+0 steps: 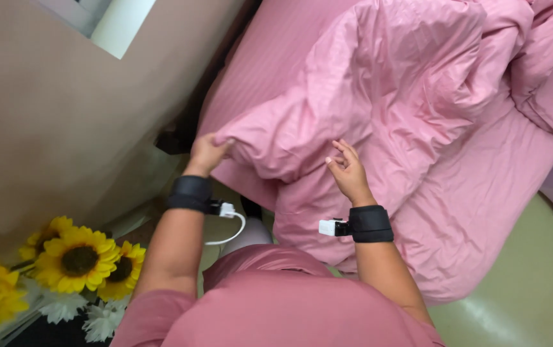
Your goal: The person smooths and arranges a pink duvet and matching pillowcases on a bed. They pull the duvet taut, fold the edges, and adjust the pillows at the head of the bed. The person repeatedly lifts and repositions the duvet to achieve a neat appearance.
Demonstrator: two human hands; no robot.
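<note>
- Labels, packages, signs: none can be made out; the only wall feature is a white rectangular panel [122, 22] at 11 o'clock on the tan wall [45, 128]
- Pink duvet [379, 109]: one, crumpled, heaped across the bed from centre to 2 o'clock; one corner of it projects toward 9 o'clock, over the bed edge
- Left hand [207, 153]: fingers curled shut around that projecting duvet corner; the fabric emerges from the fist toward 3 o'clock; fingertips are hidden in the cloth
- Right hand [348, 172]: palm partly up, fingers loosely bent and spread, thumb and forefinger close together; whether a fold of fabric is pinched cannot be told. The duvet lies directly behind and below the fingers, touching or just beside them
- Pink fitted sheet [482, 193]: one, covering the mattress from 12 o'clock to 4 o'clock, lying under the duvet
- Black wrist bands: two, one per wrist. The left wrist band [190, 193] carries a small white module with a white cable [228, 232] looping toward 6 o'clock; the right wrist band [370, 223] carries a white module on its 9 o'clock side
- Artificial sunflowers [77, 257]: about four yellow heads at 8 o'clock, with white flowers [99, 318] below them, well apart from both hands
- Pink top [276, 302]: one, worn by the person, at 6 o'clock
- Pale green floor [527, 295]: visible at 5 o'clock beside the bed
</note>
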